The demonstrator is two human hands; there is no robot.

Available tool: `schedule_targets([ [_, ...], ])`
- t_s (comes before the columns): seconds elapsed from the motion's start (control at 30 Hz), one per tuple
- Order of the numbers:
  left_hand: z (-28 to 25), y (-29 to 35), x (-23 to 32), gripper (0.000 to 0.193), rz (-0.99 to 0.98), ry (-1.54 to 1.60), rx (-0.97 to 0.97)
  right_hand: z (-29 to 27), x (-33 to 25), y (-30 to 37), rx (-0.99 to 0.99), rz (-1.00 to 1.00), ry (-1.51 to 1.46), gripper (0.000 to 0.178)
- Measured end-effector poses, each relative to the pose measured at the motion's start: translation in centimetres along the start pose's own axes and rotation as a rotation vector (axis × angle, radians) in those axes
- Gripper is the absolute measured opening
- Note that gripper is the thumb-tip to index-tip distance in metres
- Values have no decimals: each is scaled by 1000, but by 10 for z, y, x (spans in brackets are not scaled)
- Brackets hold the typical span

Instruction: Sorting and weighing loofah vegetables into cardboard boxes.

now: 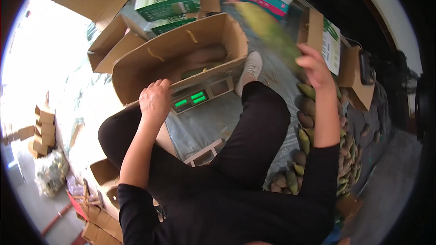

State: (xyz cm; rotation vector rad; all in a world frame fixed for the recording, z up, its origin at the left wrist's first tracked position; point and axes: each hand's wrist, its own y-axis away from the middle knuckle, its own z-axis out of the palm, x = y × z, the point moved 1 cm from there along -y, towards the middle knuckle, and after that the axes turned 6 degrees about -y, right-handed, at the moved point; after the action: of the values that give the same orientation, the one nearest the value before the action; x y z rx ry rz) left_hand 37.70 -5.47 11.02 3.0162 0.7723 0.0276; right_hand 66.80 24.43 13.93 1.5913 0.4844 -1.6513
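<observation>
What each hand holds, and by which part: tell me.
The right grip holds a motion-blurred green vegetable by its near end. The left grip touches the box's near rim; whether it holds it cannot be told.

Box behind scale display, vegetable pile to the right

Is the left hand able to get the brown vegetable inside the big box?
Probably yes: the left hand is at the near edge of the box, the top is open, and nothing seems to cover the brown vegetable.
</observation>
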Motion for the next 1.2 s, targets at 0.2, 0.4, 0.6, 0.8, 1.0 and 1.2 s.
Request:
schedule_targets([
  [0.2,0,4,-2,15,-35,-47,-51,123,-13,-64,-372,147,45,30],
  [0.4,6,2,11,13,74,-5,28,207,34,-114,-334,1,763,30],
  [0.6,5,5,2,12,38,-12,1,171,12,-99,-303,-293,510,36],
  [0.8,8,6,-8,13,12,-23,-24,54,54,-62,146,-125,140,30],
  [1.0,11,2,-1,13,18,23,-35,-74,181,-1,550,235,745,31],
  [1.2,8,4,4,12,19,38,-17,-155,225,46,708,540,1198,29],
])
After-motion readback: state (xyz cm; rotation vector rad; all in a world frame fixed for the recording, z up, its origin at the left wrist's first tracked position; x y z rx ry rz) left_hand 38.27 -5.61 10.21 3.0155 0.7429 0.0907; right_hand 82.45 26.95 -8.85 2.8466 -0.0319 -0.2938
